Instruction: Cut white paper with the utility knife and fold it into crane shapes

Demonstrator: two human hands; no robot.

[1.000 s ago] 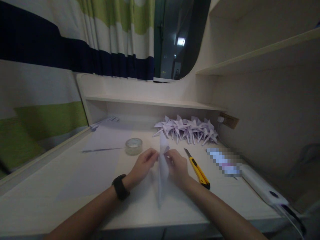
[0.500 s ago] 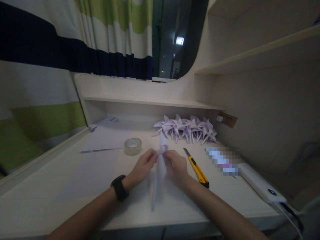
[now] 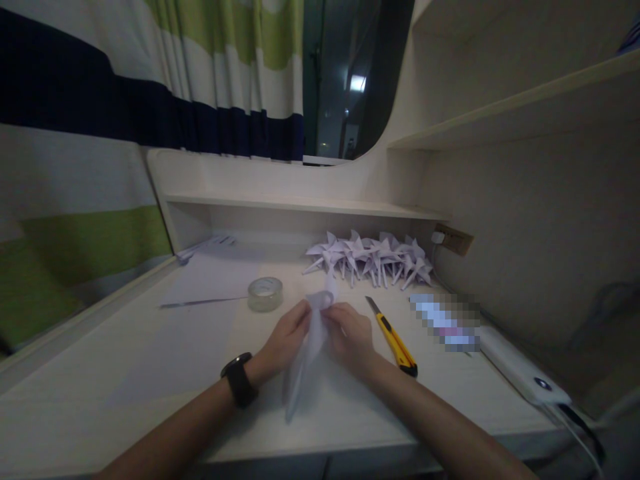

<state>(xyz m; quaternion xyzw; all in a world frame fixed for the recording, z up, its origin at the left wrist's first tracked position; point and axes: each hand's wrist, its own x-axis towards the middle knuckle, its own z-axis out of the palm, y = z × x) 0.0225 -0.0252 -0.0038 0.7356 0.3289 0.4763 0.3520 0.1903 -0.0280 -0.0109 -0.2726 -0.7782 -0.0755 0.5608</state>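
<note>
Pale lilac paper sheet (image 3: 306, 363) pinched between both hands just above the table (image 3: 150, 360), top end curled over at the fingertips, lower end trailing down toward the near edge and tilted to the left. Left hand (image 3: 285, 340) closed on the paper's left side, thumb and fingers pressed together at the curl, knuckles up, forearm coming in from lower left with a black wristband (image 3: 240, 380) at the wrist. Right hand (image 3: 350, 337) closed on the paper's right side, fingers bent inward toward the left hand's — the two sets of fingertips nearly meeting at the fold. Both wrists low, close to the table surface; whether resting on it cannot be told.

Just right of the right hand, a yellow utility knife (image 3: 393, 337) lying flat, blade end pointing away. Beyond the left hand, a roll of clear tape (image 3: 265, 293) lying flat, and left of it a large flat sheet (image 3: 210, 280) spread on the table. Farther back, under the low shelf (image 3: 300, 203), a cluster of folded paper pinwheels (image 3: 370, 257) in the same lilac — well apart from the hands. At far right, a white power bank (image 3: 520, 373) with a cable, near the table's edge
</note>
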